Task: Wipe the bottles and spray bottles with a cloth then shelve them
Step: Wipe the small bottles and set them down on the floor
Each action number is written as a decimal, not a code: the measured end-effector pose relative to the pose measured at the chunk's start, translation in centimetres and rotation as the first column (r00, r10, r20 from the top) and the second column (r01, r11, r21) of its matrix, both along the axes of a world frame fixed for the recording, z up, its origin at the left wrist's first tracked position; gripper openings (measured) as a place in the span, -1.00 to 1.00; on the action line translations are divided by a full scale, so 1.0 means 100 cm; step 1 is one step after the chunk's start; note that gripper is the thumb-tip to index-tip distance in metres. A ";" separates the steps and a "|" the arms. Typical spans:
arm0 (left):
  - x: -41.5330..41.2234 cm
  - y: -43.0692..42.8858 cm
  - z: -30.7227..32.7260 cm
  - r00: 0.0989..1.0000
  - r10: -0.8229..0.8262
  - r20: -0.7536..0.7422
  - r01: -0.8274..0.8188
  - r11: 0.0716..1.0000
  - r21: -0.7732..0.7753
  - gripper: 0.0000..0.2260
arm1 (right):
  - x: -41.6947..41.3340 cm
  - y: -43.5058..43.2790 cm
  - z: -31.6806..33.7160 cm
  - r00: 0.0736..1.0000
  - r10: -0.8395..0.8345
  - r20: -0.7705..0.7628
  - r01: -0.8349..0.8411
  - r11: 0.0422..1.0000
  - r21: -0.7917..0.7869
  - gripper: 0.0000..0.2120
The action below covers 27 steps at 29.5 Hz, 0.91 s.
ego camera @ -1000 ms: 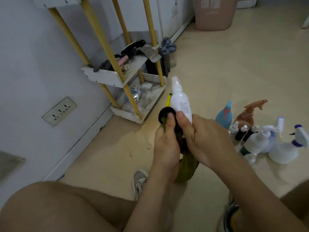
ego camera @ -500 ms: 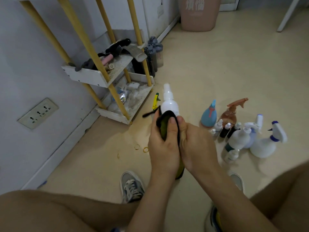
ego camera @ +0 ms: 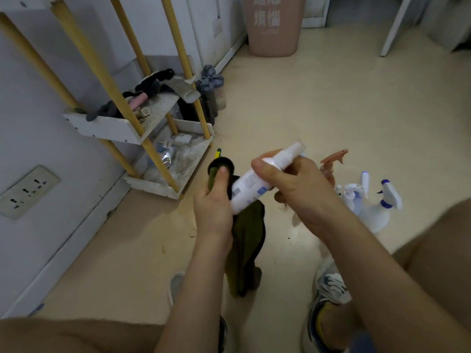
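- Grip, left hand (ego camera: 214,202): fingers curled round the cloth (ego camera: 246,240), thumb pressed on a bunched fold at the top. The rest of the cloth hangs down between the knees.
- Grip, right hand (ego camera: 303,189): closed round the bottle (ego camera: 251,189) near its neck, thumb across the shoulder.
- The bottle is white and tilted, cap to the far right, base to the near left. Its lower body touches the cloth at the left palm. It is held above the floor, mid-scene.
- Step in hand, as judged: wiping this bottle. It is not yet shelved.
- Next move probably calls for turning the bottle in the cloth to reach the cap end. The right hand would then carry it to the shelf (ego camera: 107,127) at far left.
- The shelf has two white tiers on yellow posts, both dusty and cluttered, so a free spot must be picked.
- Right, on the floor: spray bottles (ego camera: 377,212) wait in a cluster, a brown one (ego camera: 331,161) partly hidden behind the right hand.
- Far: pink bin (ego camera: 272,34).
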<state>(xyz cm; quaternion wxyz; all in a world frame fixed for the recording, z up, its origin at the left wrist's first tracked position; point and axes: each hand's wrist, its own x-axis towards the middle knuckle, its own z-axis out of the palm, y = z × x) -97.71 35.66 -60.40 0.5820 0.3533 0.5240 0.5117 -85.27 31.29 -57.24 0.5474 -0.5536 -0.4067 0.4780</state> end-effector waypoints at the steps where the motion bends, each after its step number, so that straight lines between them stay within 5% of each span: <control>1: 0.004 0.004 0.002 0.999 0.045 0.001 -0.045 0.999 -0.019 -0.76 | -0.003 -0.002 0.000 0.991 -0.049 0.125 0.038 0.995 0.095 -0.83; 4: 0.016 0.012 0.002 0.990 -0.021 0.137 0.038 0.992 -0.123 -0.83 | -0.013 -0.009 -0.011 0.732 -0.317 0.603 0.046 0.906 0.421 -0.71; 6: 0.022 0.011 -0.001 0.955 -0.045 0.292 0.102 0.978 -0.182 -0.69 | -0.019 -0.014 -0.025 0.626 -0.421 0.656 -0.009 0.838 0.546 -0.65; 8: 0.021 0.008 -0.007 0.921 -0.047 0.386 0.131 0.972 -0.194 -0.46 | -0.021 -0.017 -0.034 0.661 -0.454 0.598 0.043 0.818 0.574 -0.63; 10: 0.022 0.005 -0.013 0.932 -0.049 0.360 0.117 0.978 -0.170 -0.51 | -0.021 -0.019 -0.033 0.771 -0.459 0.441 0.240 0.852 0.466 -0.69; 12: 0.028 -0.006 -0.015 0.970 -0.048 0.237 0.085 0.985 -0.152 -0.69 | -0.015 -0.014 -0.030 0.855 -0.500 0.141 0.472 0.861 0.192 -0.85; 14: 0.035 -0.021 -0.023 0.989 -0.078 0.126 0.092 0.989 -0.114 -0.73 | -0.002 -0.008 -0.034 0.773 -0.617 -0.148 0.613 0.786 -0.074 -0.87; 16: 0.047 -0.035 -0.032 0.990 -0.112 0.089 0.122 0.985 -0.119 -0.77 | 0.009 -0.010 -0.046 0.677 -0.683 -0.274 0.651 0.730 -0.210 -0.74; 22: 0.084 -0.031 -0.068 0.948 -0.310 -0.073 0.262 0.888 -0.377 -0.76 | 0.023 -0.033 -0.101 0.690 -0.691 -0.215 0.618 0.718 -0.322 -0.75; 27: 0.113 -0.026 -0.108 0.830 -0.503 -0.242 0.295 0.763 -0.576 -0.65 | 0.071 -0.041 -0.124 0.881 -0.471 -0.029 0.433 0.832 -0.347 -0.70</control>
